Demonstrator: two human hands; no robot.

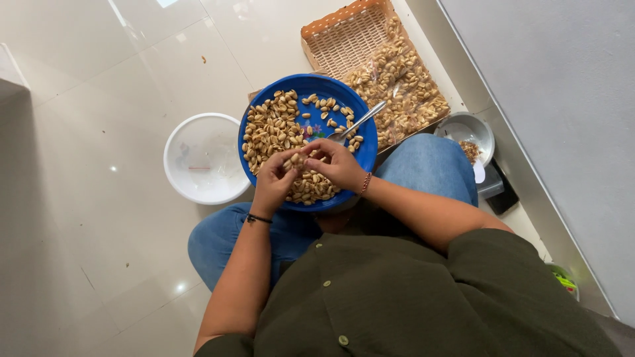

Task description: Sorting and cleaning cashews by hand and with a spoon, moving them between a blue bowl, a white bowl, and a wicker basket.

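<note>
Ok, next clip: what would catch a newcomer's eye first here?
The bright blue plate of peanuts on the person's lap, at the middle. Just over its near edge the left hand and right hand meet, pinching a peanut. Behind it a woven tray holds more peanuts; an empty white bowl sits left.

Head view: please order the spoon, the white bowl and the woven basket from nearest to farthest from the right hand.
From the right hand:
1. Spoon, just above it in the blue plate.
2. White bowl, on the floor at the left.
3. Woven basket, at the top, beyond the plate.
</note>
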